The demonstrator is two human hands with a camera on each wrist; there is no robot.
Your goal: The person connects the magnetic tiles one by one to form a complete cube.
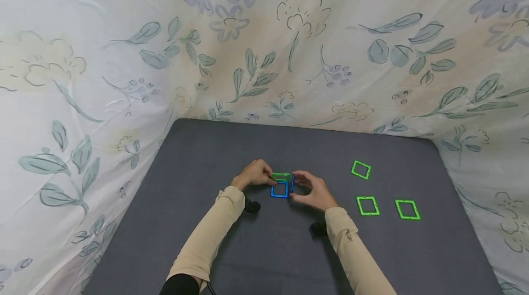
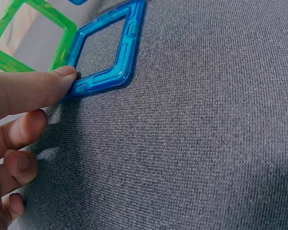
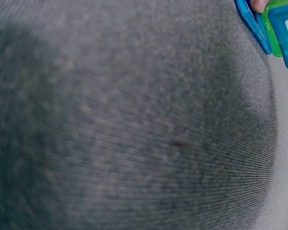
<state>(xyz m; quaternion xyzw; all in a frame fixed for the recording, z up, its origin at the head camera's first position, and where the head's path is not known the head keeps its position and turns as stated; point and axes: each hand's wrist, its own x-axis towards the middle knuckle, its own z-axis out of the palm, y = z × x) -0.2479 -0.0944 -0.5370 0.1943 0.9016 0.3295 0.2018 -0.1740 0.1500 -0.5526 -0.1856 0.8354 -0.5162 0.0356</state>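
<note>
A blue square magnetic tile frame (image 1: 279, 196) lies flat on the dark cloth in the head view. Along its far side a green magnetic tile (image 1: 281, 175) stands up. My left hand (image 1: 255, 173) pinches the green tile near its left end; in the left wrist view a fingertip (image 2: 65, 74) presses at the corner where green meets blue. To the right, my right hand (image 1: 314, 192) holds a second blue magnetic tile (image 1: 293, 183) on edge between thumb and fingers, close to the flat tile's right side. Most of the right hand is outside the right wrist view.
Over on the right, three green square tiles lie apart: one farther back (image 1: 361, 169), one nearer (image 1: 368, 206) and one at the far right (image 1: 407, 209). The grey table (image 1: 198, 148) ends at a floral curtain (image 1: 264, 56) behind.
</note>
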